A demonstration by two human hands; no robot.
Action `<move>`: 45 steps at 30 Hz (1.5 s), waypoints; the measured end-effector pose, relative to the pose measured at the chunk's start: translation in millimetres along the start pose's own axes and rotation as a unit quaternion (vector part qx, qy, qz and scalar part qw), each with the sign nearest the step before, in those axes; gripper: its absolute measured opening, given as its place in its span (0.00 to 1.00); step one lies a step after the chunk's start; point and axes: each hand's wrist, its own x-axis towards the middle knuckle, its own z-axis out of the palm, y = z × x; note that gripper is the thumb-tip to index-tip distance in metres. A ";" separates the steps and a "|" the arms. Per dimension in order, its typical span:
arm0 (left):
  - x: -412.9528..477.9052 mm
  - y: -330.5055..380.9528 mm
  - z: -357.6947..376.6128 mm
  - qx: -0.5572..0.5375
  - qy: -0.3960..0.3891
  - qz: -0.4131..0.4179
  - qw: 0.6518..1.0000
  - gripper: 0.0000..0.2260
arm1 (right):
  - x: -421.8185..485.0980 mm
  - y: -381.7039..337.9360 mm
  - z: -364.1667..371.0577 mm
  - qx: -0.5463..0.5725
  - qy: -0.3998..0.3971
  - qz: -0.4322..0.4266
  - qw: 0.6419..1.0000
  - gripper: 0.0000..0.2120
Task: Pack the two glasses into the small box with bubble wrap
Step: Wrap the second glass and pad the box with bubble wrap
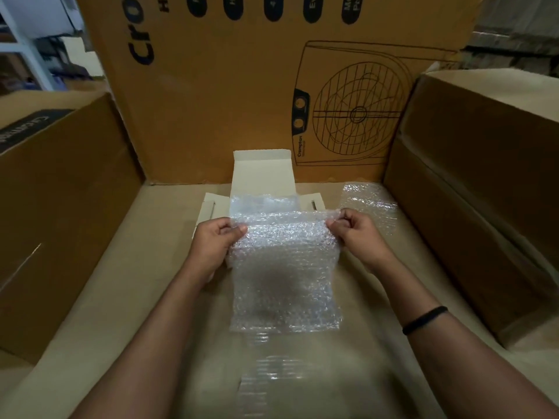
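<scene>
A sheet of bubble wrap [284, 267] hangs in front of me, held up by its top corners. My left hand [214, 240] pinches the top left corner and my right hand [354, 231] pinches the top right corner. Behind the sheet the small white box [260, 173] lies open on the cardboard surface, its lid standing up and its side flaps spread out. The sheet hides most of the box's inside. More bubble wrap [264, 201] shows inside the box. No glass is plainly visible; a dark blur shows through the sheet.
A second piece of bubble wrap [367, 204] lies right of the box. Another clear piece [266, 376] lies near me on the cardboard surface [136, 297]. Big cartons stand at the left [60, 207], at the back [242, 86] and at the right [472, 192].
</scene>
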 end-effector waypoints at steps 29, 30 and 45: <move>135.2 3.0 -11.1 0.525 0.075 0.064 0.845 0.07 | 137.9 -20.2 67.0 -0.401 0.044 0.008 0.915 0.04; 137.5 0.3 -10.6 0.535 0.069 0.082 0.838 0.07 | 139.5 -18.8 68.0 -0.410 0.044 0.007 0.911 0.04; 131.0 -15.4 -2.3 0.657 -0.134 0.232 0.704 0.23 | 135.3 0.4 70.0 -0.561 0.027 -0.220 0.798 0.19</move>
